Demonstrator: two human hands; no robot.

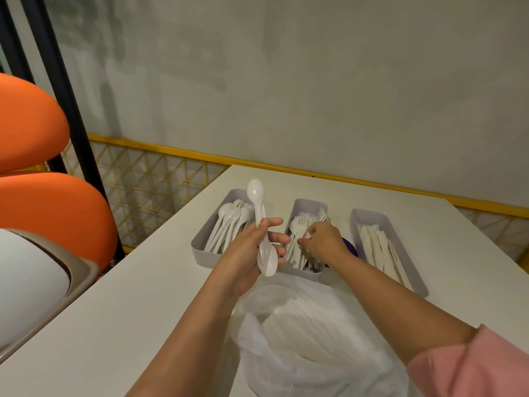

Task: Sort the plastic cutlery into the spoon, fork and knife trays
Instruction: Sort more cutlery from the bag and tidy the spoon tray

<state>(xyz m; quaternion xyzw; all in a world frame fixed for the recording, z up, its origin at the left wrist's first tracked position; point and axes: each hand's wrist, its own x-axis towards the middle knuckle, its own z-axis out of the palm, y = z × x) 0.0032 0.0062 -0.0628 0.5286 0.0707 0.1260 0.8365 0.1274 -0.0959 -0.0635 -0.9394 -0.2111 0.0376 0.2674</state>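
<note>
The left hand (252,250) is raised over the white desk (143,296) and grips two white plastic spoons (258,210) by their overlapping handles. One bowl points up toward 12 o'clock and the other hangs down toward 6 o'clock past the palm. The right hand (323,239) reaches into the middle tray with its fingers curled downward, pinching a white plastic fork (299,228) among the others lying there.

Three long grey plastic trays sit side by side at the far part of the desk. From the hands, the grey spoon tray (200,247) lies at 11 o'clock and holds a heap of white spoons. The grey fork tray (306,202) sits at 12 o'clock, filled with forks. The grey knife tray (369,214) lies at 1 o'clock, with pale knives laid lengthwise.

A translucent white plastic bag (300,348) rests open on the desk at 6 o'clock, just before the fork tray, with more white cutlery showing dimly inside. A pink sleeve (472,368) covers the right upper arm. Two orange rounded chair backs (43,213) stand at 9 o'clock beside the desk.
</note>
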